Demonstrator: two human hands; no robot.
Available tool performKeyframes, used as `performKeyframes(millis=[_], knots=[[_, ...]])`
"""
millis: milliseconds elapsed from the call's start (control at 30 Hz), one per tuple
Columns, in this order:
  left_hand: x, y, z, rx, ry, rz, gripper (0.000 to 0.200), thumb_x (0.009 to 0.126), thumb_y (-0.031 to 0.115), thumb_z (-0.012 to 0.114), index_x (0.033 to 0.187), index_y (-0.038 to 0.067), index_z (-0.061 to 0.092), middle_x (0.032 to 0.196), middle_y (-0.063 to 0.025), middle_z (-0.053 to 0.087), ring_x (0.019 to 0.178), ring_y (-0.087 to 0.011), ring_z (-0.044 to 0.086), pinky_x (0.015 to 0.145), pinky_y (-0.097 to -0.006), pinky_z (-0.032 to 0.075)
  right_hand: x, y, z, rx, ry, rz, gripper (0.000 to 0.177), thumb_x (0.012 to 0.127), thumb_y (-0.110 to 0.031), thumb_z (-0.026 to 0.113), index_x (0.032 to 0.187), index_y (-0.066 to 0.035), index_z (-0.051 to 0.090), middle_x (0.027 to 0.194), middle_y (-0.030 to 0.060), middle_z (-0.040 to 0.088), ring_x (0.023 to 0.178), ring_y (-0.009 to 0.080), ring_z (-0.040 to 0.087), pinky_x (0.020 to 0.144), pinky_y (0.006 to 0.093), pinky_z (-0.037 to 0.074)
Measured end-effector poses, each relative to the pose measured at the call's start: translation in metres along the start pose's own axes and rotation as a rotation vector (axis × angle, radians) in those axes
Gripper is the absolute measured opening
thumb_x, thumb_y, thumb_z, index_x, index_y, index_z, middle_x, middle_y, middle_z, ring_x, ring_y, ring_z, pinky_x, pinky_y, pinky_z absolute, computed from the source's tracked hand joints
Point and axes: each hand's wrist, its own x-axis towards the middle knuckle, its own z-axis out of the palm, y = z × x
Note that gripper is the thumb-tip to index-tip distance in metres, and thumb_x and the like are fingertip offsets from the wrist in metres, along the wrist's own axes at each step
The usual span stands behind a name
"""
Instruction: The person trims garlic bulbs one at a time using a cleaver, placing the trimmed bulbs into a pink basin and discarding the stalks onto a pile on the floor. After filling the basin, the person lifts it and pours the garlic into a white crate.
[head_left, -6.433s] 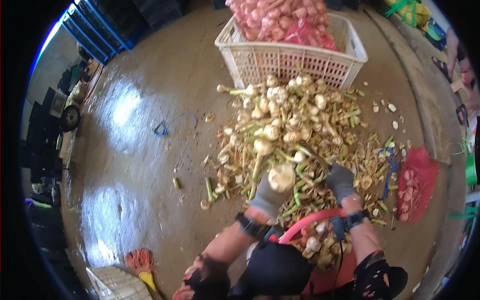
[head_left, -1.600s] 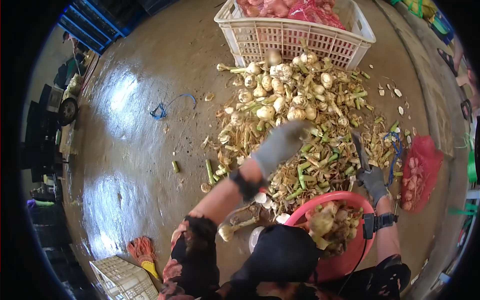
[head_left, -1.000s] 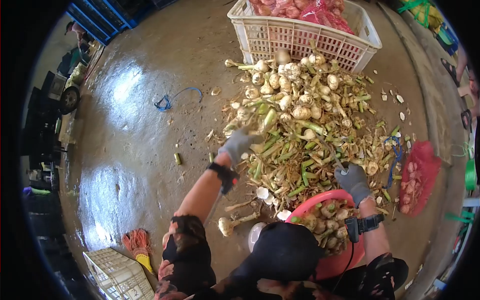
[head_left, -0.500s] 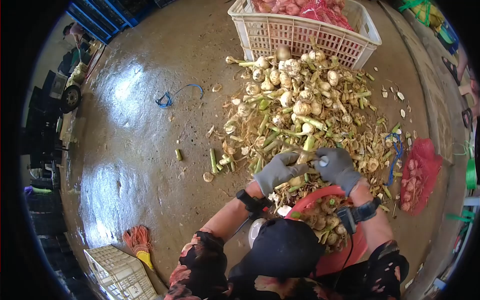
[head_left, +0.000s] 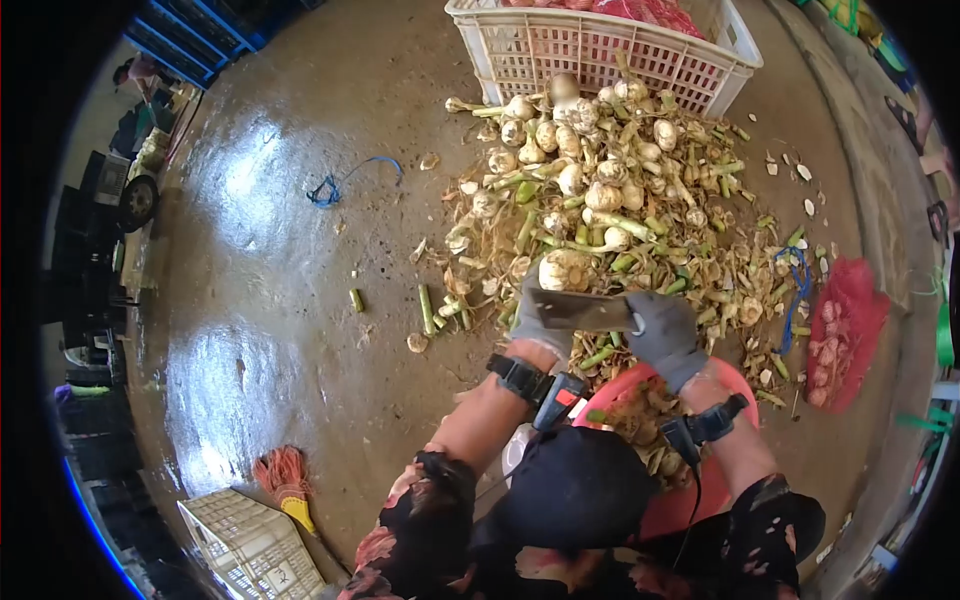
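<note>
My left hand [head_left: 540, 322], in a grey glove, is closed round a garlic bulb [head_left: 566, 271], whose pale root side faces up and away from me. My right hand [head_left: 662, 332], also gloved in grey, grips the handle of a knife [head_left: 582, 310]. The broad blade lies across in front of my left hand, just below the bulb. Beyond both hands spreads a heap of garlic [head_left: 605, 196] with green stems and dry peelings. Close to my body, a red basin [head_left: 735, 382] holds more garlic, partly hidden by my right wrist and cap.
A white crate [head_left: 600, 55] with red net bags stands behind the heap. To the right lies a red net bag [head_left: 845, 335] of garlic. Blue twine [head_left: 325, 190], a broom [head_left: 285, 480] and a tilted crate [head_left: 250, 545] are on the left. A person [head_left: 140, 75] is far left.
My left hand has turned and now shows a bulb with its root side up. The knife blade has come into clear view, level between my hands. The view has shifted slightly.
</note>
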Motion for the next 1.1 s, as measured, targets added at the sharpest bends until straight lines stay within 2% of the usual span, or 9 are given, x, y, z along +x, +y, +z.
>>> performKeyframes(millis=[100, 233, 333, 567, 667, 767, 867, 1067, 1100], knots=[[-0.004, -0.013, -0.005, -0.45, -0.039, -0.048, 0.036, 0.083, 0.014, 0.056, 0.116, 0.005, 0.044, 0.111, -0.0077, 0.054, 0.1, -0.0196, 0.053, 0.087, -0.0344, 0.045, 0.016, -0.016, 0.01, -0.014, 0.046, -0.084, 0.017, 0.062, -0.016, 0.065, 0.074, -0.01, 0.054, 0.065, 0.0109, 0.056, 0.061, 0.0312, 0.057, 0.053, 0.0392, 0.045], [0.006, -0.024, -0.012, 1.242, -0.2, 0.356, 0.035, 0.082, 0.029, 0.05, 0.113, 0.012, 0.05, 0.113, -0.0097, 0.053, 0.102, -0.0243, 0.051, 0.086, -0.0373, 0.042, 0.026, -0.018, 0.019, -0.025, 0.0, -0.053, 0.024, 0.059, -0.015, 0.066, 0.079, -0.01, 0.053, 0.07, 0.0104, 0.056, 0.066, 0.0314, 0.057, 0.057, 0.0406, 0.045], [0.007, -0.014, 0.001, 1.869, -0.207, 0.213, 0.049, 0.071, 0.034, 0.067, 0.113, 0.012, 0.051, 0.111, -0.0061, 0.054, 0.103, -0.0241, 0.05, 0.09, -0.0361, 0.04, 0.03, -0.007, 0.025, -0.047, -0.034, -0.032, 0.027, 0.06, -0.015, 0.065, 0.083, -0.011, 0.053, 0.077, 0.0105, 0.057, 0.071, 0.0301, 0.058, 0.061, 0.0397, 0.046], [0.008, -0.016, 0.009, 0.535, 0.012, 0.325, 0.018, 0.079, 0.024, 0.057, 0.093, 0.012, 0.059, 0.09, -0.0024, 0.058, 0.077, -0.0189, 0.055, 0.069, -0.0296, 0.047, 0.042, 0.026, 0.029, -0.039, -0.036, 0.055, 0.02, 0.064, -0.015, 0.06, 0.084, -0.012, 0.056, 0.075, 0.0134, 0.06, 0.071, 0.0319, 0.06, 0.065, 0.0413, 0.047], [-0.03, 0.072, 0.041, 1.673, -0.061, 0.469, 0.028, 0.08, 0.019, 0.047, 0.105, 0.009, 0.055, 0.092, -0.0055, 0.058, 0.081, -0.0214, 0.055, 0.078, -0.0313, 0.047, 0.031, 0.099, 0.016, -0.04, -0.038, 0.644, 0.017, 0.074, -0.024, 0.054, 0.083, -0.01, 0.059, 0.077, 0.0168, 0.062, 0.074, 0.0344, 0.06, 0.067, 0.0432, 0.047], [-0.032, 0.058, 0.021, 1.148, -0.528, 0.226, 0.029, 0.084, 0.018, 0.052, 0.108, 0.003, 0.055, 0.103, -0.0103, 0.058, 0.092, -0.0211, 0.056, 0.084, -0.0326, 0.045, 0.009, 0.117, -0.015, -0.255, -0.058, 0.71, 0.027, 0.079, -0.031, 0.05, 0.088, -0.008, 0.06, 0.081, 0.0179, 0.062, 0.076, 0.0358, 0.06, 0.067, 0.043, 0.047], [-0.025, 0.103, 0.086, 0.951, -0.741, -0.588, 0.041, 0.082, 0.028, 0.059, 0.113, 0.002, 0.053, 0.119, -0.014, 0.052, 0.102, -0.0245, 0.055, 0.091, -0.0334, 0.042, 0.005, 0.118, -0.029, -0.211, -0.073, 0.742, 0.031, 0.078, -0.034, 0.05, 0.087, -0.007, 0.061, 0.08, 0.0182, 0.062, 0.077, 0.0368, 0.059, 0.068, 0.0425, 0.048], [0.144, 0.071, 0.02, 1.682, -0.065, 0.568, 0.049, 0.072, 0.008, 0.059, 0.119, 0.009, 0.045, 0.121, -0.0156, 0.046, 0.104, -0.0324, 0.051, 0.086, -0.0382, 0.043, -0.05, 0.127, -0.018, -0.026, -0.043, 0.844, 0.035, 0.075, -0.038, 0.055, 0.08, -0.004, 0.061, 0.072, 0.0178, 0.061, 0.069, 0.0344, 0.06, 0.063, 0.0413, 0.047], [0.157, 0.072, 0.023, 1.735, -0.113, 0.429, 0.051, 0.071, 0.007, 0.058, 0.12, 0.01, 0.044, 0.121, -0.0163, 0.045, 0.105, -0.0337, 0.049, 0.088, -0.0381, 0.042, -0.055, 0.124, -0.017, -0.057, -0.029, 0.839, 0.034, 0.074, -0.038, 0.056, 0.08, -0.005, 0.061, 0.072, 0.0174, 0.061, 0.069, 0.0339, 0.06, 0.063, 0.0412, 0.047]])
